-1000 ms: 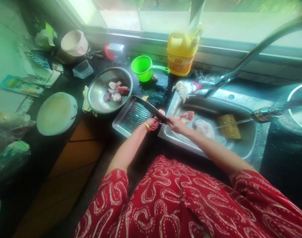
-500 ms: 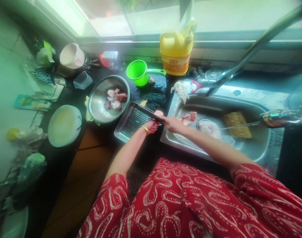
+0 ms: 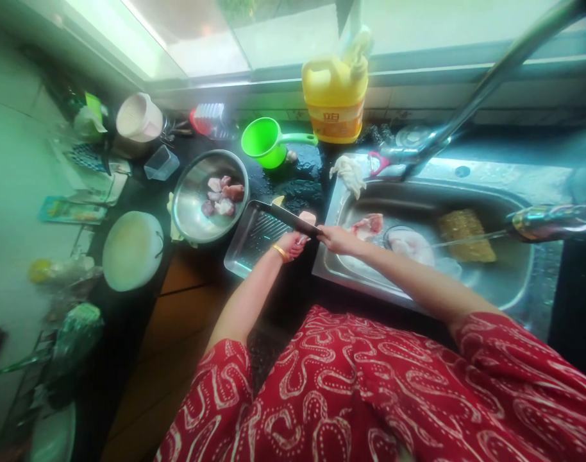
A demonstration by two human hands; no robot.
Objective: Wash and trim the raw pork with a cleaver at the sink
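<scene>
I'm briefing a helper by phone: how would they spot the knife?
Find the large steel sink. At its left edge, the right hand grips the knife, its tip near the metal tray. That long, dark blade sets it apart from the pale meat in the left hand.

Bright window, pale wall, dark countertop

A green dipper has a yellow jug just to its right, by the handle's end. To the dipper's left lies a red-and-clear plastic bottle; farther left of it stand a clear box, a pale pink basket and, nearer the camera than the dipper, a round whitish board.
</scene>
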